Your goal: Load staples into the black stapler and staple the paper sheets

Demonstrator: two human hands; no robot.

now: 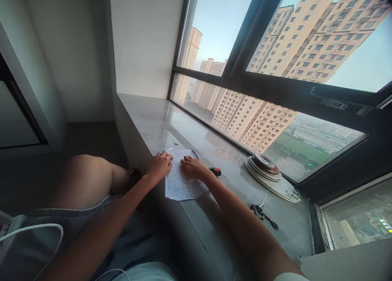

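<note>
A sheet of paper covered in rows of dark marks lies on the window ledge, its near edge reaching over the ledge's front. At its upper left edge rests my left hand, fingers stretched out and pressing lightly on the paper and ledge. My right hand lies palm down on the paper's right part, fingers somewhat bent, with nothing visible in them. A thin white pen-like stick lies just beyond it. Partly behind my right wrist is a black object with an orange-red spot, its kind unclear.
Stacked plates and discs stand on the ledge by the window. Keys lie to the right of my right forearm. A tiny dark piece sits beyond the paper. A white cable crosses my lap.
</note>
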